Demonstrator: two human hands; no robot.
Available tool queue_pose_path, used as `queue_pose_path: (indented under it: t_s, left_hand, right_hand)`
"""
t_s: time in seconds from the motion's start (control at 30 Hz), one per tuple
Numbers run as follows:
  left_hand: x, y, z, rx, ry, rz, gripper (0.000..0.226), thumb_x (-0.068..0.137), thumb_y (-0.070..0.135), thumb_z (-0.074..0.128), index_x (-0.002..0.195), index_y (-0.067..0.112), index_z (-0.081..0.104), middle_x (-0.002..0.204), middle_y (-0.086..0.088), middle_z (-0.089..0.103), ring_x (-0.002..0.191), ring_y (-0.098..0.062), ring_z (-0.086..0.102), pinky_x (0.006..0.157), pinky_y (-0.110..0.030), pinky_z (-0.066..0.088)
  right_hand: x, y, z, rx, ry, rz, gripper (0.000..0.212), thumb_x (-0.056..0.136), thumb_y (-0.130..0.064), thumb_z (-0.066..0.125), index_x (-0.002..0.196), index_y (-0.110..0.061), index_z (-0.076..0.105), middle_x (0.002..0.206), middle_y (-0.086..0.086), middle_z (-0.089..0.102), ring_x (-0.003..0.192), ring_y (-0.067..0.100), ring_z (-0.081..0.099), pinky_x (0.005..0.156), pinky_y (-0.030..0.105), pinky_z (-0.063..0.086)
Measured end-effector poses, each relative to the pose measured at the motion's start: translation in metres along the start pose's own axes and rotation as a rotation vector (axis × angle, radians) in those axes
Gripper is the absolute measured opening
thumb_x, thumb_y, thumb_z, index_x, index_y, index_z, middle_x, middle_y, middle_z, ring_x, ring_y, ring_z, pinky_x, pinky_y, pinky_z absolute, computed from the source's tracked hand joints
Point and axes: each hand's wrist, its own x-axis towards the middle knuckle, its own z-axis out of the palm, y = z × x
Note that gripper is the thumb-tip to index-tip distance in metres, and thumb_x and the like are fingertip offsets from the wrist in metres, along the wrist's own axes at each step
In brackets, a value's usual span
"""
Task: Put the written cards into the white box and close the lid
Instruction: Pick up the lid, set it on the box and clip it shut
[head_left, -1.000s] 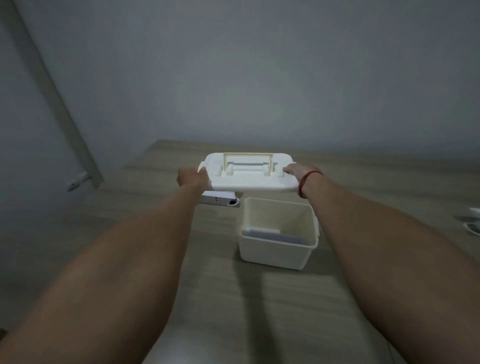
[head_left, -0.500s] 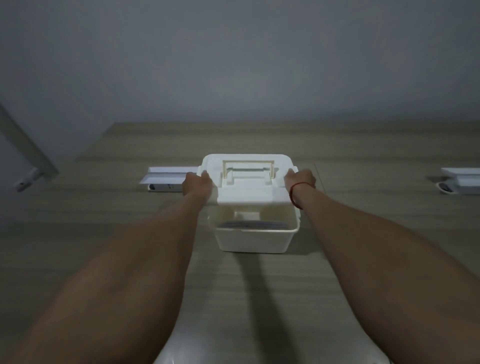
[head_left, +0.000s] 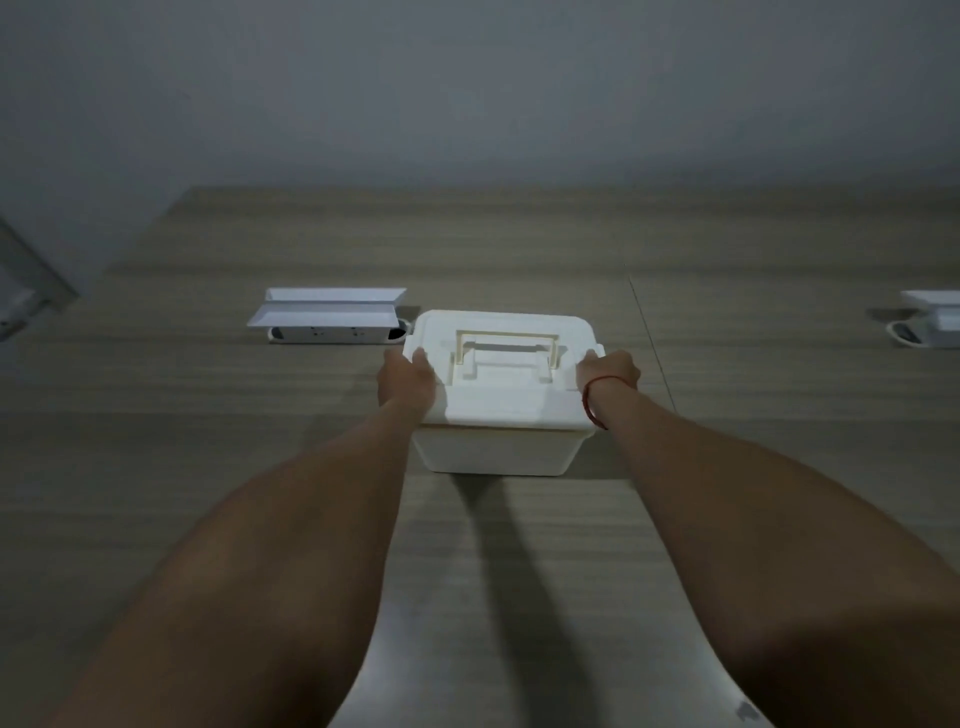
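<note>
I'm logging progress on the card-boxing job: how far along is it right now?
Nearly finished. Done: the lid sits on top of the white box, covering its opening, so no cards can be seen. In hand: the left hand and right hand grip the lid's two ends. Left: pressing it fully shut, if it isn't already, and letting go; I cannot tell whether it has latched.

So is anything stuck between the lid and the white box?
Nothing visible. The lid sits on the white box, with the left hand and right hand gripping its ends.
</note>
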Motion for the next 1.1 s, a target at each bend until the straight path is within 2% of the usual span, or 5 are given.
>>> queue_pose_path:
  t_s: [0.4,0.6,0.93,1.03,1.1]
  left_hand:
    - [0.008,-0.022,0.002,-0.006,-0.017,-0.07,0.047,0.099,0.029,0.041,0.126,-0.007,0.055,0.13,-0.024,0.059,0.12,-0.039,0.056,0.095,-0.039,0.046]
    - [0.011,-0.03,0.009,-0.067,0.049,-0.041,0.042,0.097,0.028,0.046,0.114,-0.008,0.061,0.118,-0.023,0.064,0.108,-0.036,0.061,0.075,-0.032,0.042]
    - [0.021,-0.036,0.014,-0.058,-0.039,-0.093,0.064,0.096,0.047,0.042,0.135,-0.003,0.044,0.134,-0.022,0.056,0.122,-0.038,0.054,0.098,-0.041,0.044]
    - [0.03,-0.04,0.01,-0.105,-0.116,-0.118,0.075,0.089,0.056,0.045,0.137,-0.002,0.041,0.132,-0.019,0.057,0.118,-0.037,0.057,0.099,-0.042,0.048]
    - [0.04,-0.044,0.008,-0.158,-0.19,-0.146,0.083,0.082,0.062,0.048,0.136,-0.001,0.045,0.13,-0.017,0.06,0.114,-0.036,0.061,0.097,-0.043,0.051]
  right_hand:
    - [-0.001,0.007,0.014,-0.018,0.01,-0.01,0.042,0.098,-0.024,0.05,0.129,0.003,0.051,0.137,0.023,0.053,0.125,0.039,0.053,0.103,0.04,0.043]
    - [-0.005,0.014,0.016,0.025,-0.005,0.022,0.047,0.098,-0.028,0.049,0.134,0.002,0.047,0.141,0.022,0.048,0.128,0.038,0.05,0.104,0.039,0.041]
    - [0.002,0.016,0.018,0.164,-0.078,0.198,0.065,0.09,-0.046,0.055,0.137,-0.001,0.045,0.143,0.017,0.049,0.129,0.035,0.051,0.106,0.037,0.04]
    - [0.007,0.015,0.013,0.269,-0.212,0.255,0.083,0.076,-0.058,0.066,0.138,-0.006,0.045,0.139,0.01,0.053,0.125,0.033,0.054,0.108,0.039,0.042]
    - [0.056,0.042,0.029,0.305,-0.306,0.271,0.118,0.034,-0.07,0.081,0.134,-0.015,0.052,0.133,0.004,0.061,0.115,0.031,0.062,0.105,0.043,0.045]
